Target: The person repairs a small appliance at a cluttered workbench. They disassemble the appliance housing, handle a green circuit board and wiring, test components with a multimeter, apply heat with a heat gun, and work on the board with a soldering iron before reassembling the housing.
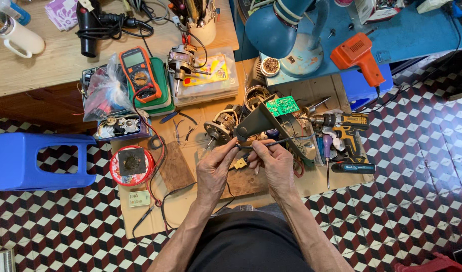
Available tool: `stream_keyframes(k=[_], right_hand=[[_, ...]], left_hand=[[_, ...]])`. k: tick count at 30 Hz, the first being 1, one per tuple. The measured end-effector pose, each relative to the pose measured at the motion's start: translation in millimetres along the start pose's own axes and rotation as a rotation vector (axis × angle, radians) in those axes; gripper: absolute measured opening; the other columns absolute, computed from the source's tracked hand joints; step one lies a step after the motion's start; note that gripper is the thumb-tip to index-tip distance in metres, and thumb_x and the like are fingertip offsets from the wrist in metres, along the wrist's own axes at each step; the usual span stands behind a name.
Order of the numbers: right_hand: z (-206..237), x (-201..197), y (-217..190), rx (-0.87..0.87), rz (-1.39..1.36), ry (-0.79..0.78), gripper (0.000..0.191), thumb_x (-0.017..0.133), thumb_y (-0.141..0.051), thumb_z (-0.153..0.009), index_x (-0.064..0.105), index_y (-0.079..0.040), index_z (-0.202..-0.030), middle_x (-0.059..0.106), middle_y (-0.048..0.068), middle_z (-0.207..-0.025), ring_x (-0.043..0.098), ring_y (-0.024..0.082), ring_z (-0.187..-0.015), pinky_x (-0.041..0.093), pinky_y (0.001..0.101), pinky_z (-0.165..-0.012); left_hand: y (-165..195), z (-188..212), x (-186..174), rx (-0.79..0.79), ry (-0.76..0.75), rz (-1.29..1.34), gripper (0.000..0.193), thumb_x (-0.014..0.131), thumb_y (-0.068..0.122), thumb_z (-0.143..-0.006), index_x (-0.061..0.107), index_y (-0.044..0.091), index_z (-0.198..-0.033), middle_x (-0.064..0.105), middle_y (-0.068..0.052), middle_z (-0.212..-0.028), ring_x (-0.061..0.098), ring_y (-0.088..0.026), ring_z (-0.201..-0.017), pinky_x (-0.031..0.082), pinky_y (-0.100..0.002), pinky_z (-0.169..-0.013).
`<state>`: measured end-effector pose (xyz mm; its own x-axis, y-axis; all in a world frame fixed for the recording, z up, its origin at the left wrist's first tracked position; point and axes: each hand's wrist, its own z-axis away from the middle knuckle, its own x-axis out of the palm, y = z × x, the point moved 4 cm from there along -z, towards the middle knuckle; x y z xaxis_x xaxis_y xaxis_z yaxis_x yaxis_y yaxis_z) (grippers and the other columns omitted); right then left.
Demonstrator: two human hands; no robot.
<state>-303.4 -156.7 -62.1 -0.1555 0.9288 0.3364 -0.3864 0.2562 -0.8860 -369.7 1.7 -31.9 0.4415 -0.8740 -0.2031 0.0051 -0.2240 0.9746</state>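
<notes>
Left hand [217, 168]: fingers closed in a pinch on the near end of a thin dark wire [271, 144], above a worn wood block [246, 182] on the cardboard sheet [190, 201]. Right hand [275, 162]: closed likewise on the same wire, just beside the left; thumbs almost touch.

Wire: runs from the fingers rightward toward the drill [344, 132]. Judged light, limp and thin; likely to slip or kink, so best held close to the working end with fingertips, as here. What lies between the fingertips is too small to make out; a bare end or small part cannot be told.

Just beyond the hands: dark wedge-shaped housing [256, 123], green circuit board [283, 106] at its top, motor [220, 126] to its left. The board looks fragile; edges are the safe hold.

Further out: red tin [132, 165], orange multimeter [138, 73], blue lamp [286, 35], orange heat tool [359, 55], blue stool [34, 158].

Hidden: the wire's far end is lost in clutter; the housing's underside is unseen; the lamp's top is cut off.
</notes>
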Motion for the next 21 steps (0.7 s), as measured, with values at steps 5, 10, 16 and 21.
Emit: stream_keyframes(k=[5, 10, 16, 21], right_hand=[[3, 6, -5, -0.02, 0.083, -0.009, 0.021, 0.066, -0.019, -0.1, 0.07, 0.001, -0.102, 0.071, 0.008, -0.077, 0.065, 0.011, -0.06, 0.049, 0.0232, -0.051], [11, 8, -4, -0.021, 0.258, 0.004, 0.022, 0.067, -0.02, -0.099, 0.072, 0.002, -0.097, 0.073, 0.006, -0.077, 0.066, 0.009, -0.061, 0.05, 0.0226, -0.052], [12, 12, -2, 0.006, 0.368, -0.008, 0.024, 0.067, -0.023, -0.099, 0.071, 0.0, -0.096, 0.071, 0.005, -0.074, 0.063, 0.008, -0.06, 0.048, 0.0225, -0.052], [22, 10, -8, 0.236, 0.448, -0.026, 0.034, 0.064, -0.029, -0.101, 0.072, 0.003, -0.094, 0.073, 0.007, -0.07, 0.066, 0.01, -0.059, 0.052, 0.0253, -0.054]], left_hand=[[-10, -1, 3, -0.163, -0.099, 0.198, 0.033, 0.07, 0.015, -0.097, 0.073, 0.011, -0.129, 0.079, -0.007, -0.104, 0.073, -0.01, -0.093, 0.057, -0.025, -0.08], [-10, 6, 4, -0.135, -0.137, 0.088, 0.03, 0.07, 0.015, -0.097, 0.074, 0.011, -0.127, 0.079, -0.006, -0.104, 0.072, -0.01, -0.092, 0.057, -0.025, -0.076], [-9, 12, 7, -0.104, -0.142, 0.08, 0.026, 0.069, 0.015, -0.097, 0.075, 0.011, -0.122, 0.075, -0.005, -0.099, 0.072, -0.012, -0.087, 0.058, -0.027, -0.074], [2, 8, -4, 0.158, -0.129, -0.193, 0.021, 0.072, 0.013, -0.095, 0.076, 0.008, -0.115, 0.071, -0.009, -0.097, 0.069, -0.02, -0.081, 0.056, -0.032, -0.068]])
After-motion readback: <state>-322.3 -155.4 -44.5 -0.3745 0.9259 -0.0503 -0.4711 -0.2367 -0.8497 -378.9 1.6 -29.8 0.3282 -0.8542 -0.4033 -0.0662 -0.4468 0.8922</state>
